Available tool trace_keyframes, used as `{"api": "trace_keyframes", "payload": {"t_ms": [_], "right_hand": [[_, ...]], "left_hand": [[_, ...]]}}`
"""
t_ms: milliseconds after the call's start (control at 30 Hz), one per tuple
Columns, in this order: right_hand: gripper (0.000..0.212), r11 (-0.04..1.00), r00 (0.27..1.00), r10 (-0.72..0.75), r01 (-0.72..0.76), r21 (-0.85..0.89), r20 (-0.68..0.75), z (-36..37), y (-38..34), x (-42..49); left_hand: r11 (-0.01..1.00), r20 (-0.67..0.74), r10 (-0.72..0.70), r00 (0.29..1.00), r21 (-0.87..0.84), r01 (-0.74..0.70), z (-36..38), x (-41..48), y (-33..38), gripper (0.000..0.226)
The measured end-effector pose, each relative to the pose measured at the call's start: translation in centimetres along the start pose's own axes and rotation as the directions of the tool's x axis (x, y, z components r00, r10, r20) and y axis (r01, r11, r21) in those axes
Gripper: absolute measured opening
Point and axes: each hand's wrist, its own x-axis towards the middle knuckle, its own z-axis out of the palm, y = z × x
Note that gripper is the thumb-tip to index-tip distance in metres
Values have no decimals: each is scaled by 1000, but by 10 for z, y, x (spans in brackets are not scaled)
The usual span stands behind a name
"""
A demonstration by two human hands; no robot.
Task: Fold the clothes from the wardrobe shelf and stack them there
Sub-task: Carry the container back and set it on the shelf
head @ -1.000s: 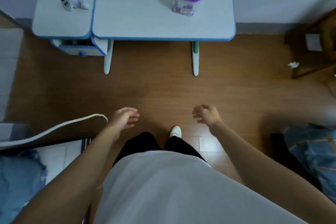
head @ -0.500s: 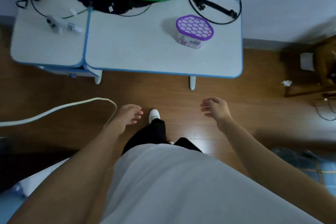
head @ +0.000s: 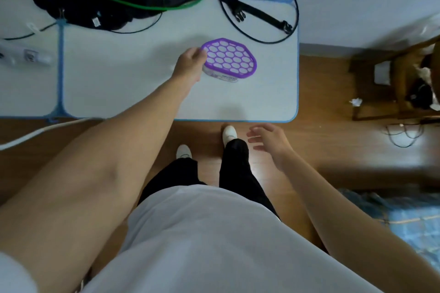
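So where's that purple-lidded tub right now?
In the head view the purple-lidded tub sits toward the right of the pale table, the left hand against its left edge, a black cable loop just behind it.

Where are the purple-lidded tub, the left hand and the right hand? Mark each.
purple-lidded tub (head: pixel 230 59): head view, middle of the honeycomb lid.
left hand (head: pixel 189 65): head view, back of the hand.
right hand (head: pixel 272 142): head view, middle of the hand, behind the spread fingers.
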Motion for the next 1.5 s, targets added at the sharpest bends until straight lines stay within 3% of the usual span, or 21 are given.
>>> {"api": "trace_keyframes", "payload": {"t_ms": [167, 267, 367, 467, 633, 800, 1000, 1133, 1300, 1500], "right_hand": [[19, 975, 974, -206, 212, 67, -90, -15, -81, 51], [38, 975, 975, -218, 215, 59, 51, -24, -110, 89], [30, 975, 943, -221, 218, 39, 249, -25, -112, 117], [27, 977, 930, -213, 213, 32, 301, -29, -98, 129], [40, 979, 931, -201, 177, 105, 305, -33, -88, 135], [38, 976, 923, -214, 186, 116, 321, -29, -88, 136], [29, 986, 924, -168, 155, 66, 343, -18, -90, 120], [34, 982, 899, -170, 190, -10, 403, 0, -89, 86], [34, 967, 822, -162, 243, -80, 545, 47, -77, 26], [41, 966, 654, -140, 254, -41, 744, 121, -27, -81]], "left_hand": [[994, -114, 31, 993, 106, -19, 14, 0, -6, 25], [997, -149, -20, 989, 77, 31, 26, -10, -12, 20], [991, -146, -115, 983, -87, 103, 41, -27, -18, 12], [925, -95, -277, 956, -297, 238, 53, -43, -23, 8], [765, 67, -406, 911, -521, 379, 79, -61, -37, 39], [738, 102, -368, 924, -572, 357, 97, -59, -37, 81], [693, 87, -333, 939, -653, 307, 82, -78, -53, 43], [620, 8, -311, 950, -756, 209, 58, -119, -76, 43], [587, -107, -319, 942, -802, 108, 16, -196, -113, 51], [580, -320, -322, 891, -811, -81, -45, -317, -156, 53]]}}
